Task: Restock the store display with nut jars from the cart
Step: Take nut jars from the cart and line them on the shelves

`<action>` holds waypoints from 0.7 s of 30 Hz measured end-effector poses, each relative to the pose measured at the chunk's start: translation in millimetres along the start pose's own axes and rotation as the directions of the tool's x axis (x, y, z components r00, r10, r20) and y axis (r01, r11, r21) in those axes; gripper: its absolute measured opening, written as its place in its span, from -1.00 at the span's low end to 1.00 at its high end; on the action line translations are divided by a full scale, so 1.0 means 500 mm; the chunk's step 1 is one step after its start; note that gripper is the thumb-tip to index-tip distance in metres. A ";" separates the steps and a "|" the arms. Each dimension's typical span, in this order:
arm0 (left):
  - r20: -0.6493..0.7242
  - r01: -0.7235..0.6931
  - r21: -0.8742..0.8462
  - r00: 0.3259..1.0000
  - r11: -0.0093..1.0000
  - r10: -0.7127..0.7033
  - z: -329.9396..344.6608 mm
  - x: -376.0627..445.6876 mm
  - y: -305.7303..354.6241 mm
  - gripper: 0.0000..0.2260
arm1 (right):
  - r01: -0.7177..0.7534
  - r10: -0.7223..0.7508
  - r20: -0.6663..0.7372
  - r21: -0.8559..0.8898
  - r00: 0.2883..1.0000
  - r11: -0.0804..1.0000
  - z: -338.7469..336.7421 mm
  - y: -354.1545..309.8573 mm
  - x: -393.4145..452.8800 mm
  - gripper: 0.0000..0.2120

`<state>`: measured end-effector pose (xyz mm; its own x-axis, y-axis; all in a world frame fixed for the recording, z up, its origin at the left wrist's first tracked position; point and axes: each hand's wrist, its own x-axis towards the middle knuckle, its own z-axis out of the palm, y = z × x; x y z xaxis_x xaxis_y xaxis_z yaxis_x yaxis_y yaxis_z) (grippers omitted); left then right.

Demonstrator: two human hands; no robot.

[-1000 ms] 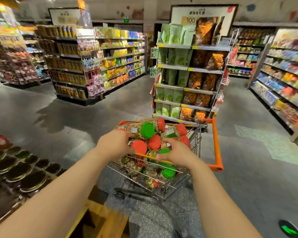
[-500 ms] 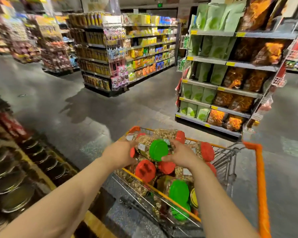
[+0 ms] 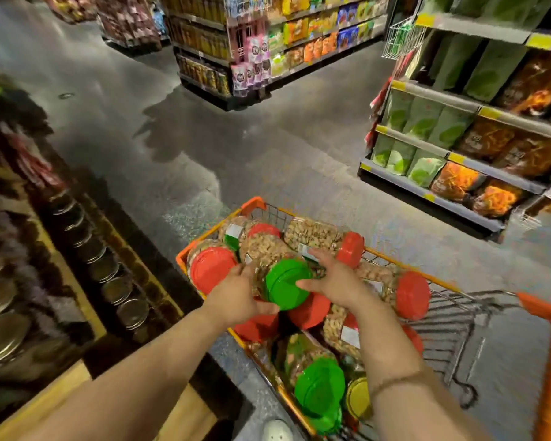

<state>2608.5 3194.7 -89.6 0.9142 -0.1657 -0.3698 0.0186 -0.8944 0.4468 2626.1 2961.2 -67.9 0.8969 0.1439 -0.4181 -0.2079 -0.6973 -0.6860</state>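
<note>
Both hands are down in the orange-rimmed wire shopping cart (image 3: 452, 316), which is piled with clear plastic nut jars lying on their sides, mostly red lids. The one being handled is the clear nut jar with the round green screw lid (image 3: 285, 283), sitting on top of the pile with its lid tilted toward the camera. The left hand (image 3: 236, 296) is curled around the jar's left side, thumb tucked under the lid edge, so that's a proper grip. The right hand (image 3: 331, 278) is on the jar's right side, thumb pointing at the lid and fingers spread fairly loose over the body; looks more like bracing than clamping. Another green-lidded jar (image 3: 320, 389) lies lower in the cart, nearer the camera. Off to the left is the dark wooden display (image 3: 86, 316) lined with metal-lidded jars (image 3: 131, 308).
</note>
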 end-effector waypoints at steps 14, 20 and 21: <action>0.008 0.111 -0.337 0.993 0.935 -0.115 0.067 0.067 0.010 0.18 | -0.005 -0.036 0.125 0.315 0.991 0.949 0.059 0.103 0.114 -0.18; 0.006 0.109 -0.380 0.993 0.918 -0.116 0.048 0.070 0.012 0.16 | 0.035 -0.069 0.071 0.396 0.995 0.918 0.056 0.083 0.102 -0.18; -0.004 0.101 -0.386 0.994 0.917 -0.111 0.044 0.068 0.013 0.14 | 0.037 -0.066 0.055 0.424 0.996 0.905 0.055 0.080 0.100 -0.20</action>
<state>2630.6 3173.9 -117.2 0.9079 -0.0639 -0.4143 0.2657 -0.6766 0.6867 2651.7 2959.8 -132.4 0.8860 0.2282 -0.4036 -0.3202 -0.3284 -0.8886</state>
